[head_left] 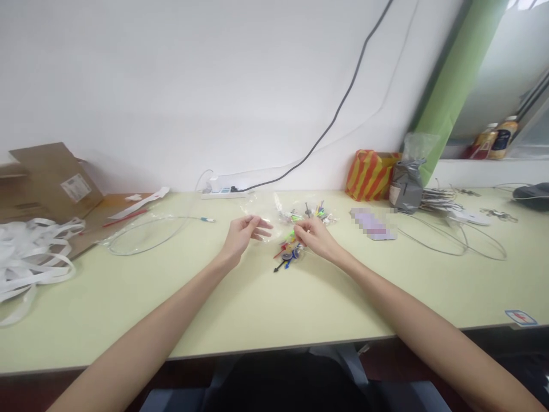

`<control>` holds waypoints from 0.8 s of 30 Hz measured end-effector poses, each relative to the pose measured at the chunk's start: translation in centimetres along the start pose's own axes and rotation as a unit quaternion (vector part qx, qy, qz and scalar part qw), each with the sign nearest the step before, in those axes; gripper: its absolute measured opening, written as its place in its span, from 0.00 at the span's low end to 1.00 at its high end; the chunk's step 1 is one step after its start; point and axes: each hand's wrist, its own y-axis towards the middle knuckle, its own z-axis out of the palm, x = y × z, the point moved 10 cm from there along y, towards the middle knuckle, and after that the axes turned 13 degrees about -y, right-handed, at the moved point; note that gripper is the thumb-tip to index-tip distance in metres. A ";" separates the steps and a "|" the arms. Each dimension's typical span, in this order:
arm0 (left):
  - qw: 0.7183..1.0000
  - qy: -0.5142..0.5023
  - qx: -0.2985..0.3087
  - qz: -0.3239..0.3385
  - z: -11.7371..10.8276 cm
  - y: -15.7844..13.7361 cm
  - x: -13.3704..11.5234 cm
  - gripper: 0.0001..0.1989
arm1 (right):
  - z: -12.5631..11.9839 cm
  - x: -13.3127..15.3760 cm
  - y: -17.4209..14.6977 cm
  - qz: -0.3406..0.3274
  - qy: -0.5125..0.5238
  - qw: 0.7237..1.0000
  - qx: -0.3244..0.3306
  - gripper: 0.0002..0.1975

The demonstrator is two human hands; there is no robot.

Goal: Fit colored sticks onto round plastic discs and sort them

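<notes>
My left hand is beside a clear plastic bag, its fingers stretched out and slightly apart, with nothing visible in them. Above a small pile of colourful plastic arrow-shaped pieces, my right hand is closed in a pinch. What sits between its fingertips is too small to make out. The pile has red, blue, black and yellow-green pieces, some with round parts. Behind my right hand lie more such pieces, partly covered by clear plastic.
Cardboard and heaped white strapping lie at left, near a coiled cable. A power strip rests against the wall. To the right are a blurred purple item, a striped bag, a grey bag and cables.
</notes>
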 end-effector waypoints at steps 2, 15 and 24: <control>1.000 -0.010 0.000 -0.002 -0.1 -0.1 -0.1 0.23 | 0.3 -0.1 -0.1 -0.006 -0.004 1.000 0.004 0.20; 0.999 -0.042 0.014 -0.005 0.1 -0.1 0.4 0.21 | 0.7 -1.6 0.2 0.054 0.101 0.993 -0.021 0.06; 1.000 -0.015 0.001 0.005 -0.6 0.3 0.7 0.22 | 1.3 0.2 0.1 -0.019 0.101 0.994 0.040 0.11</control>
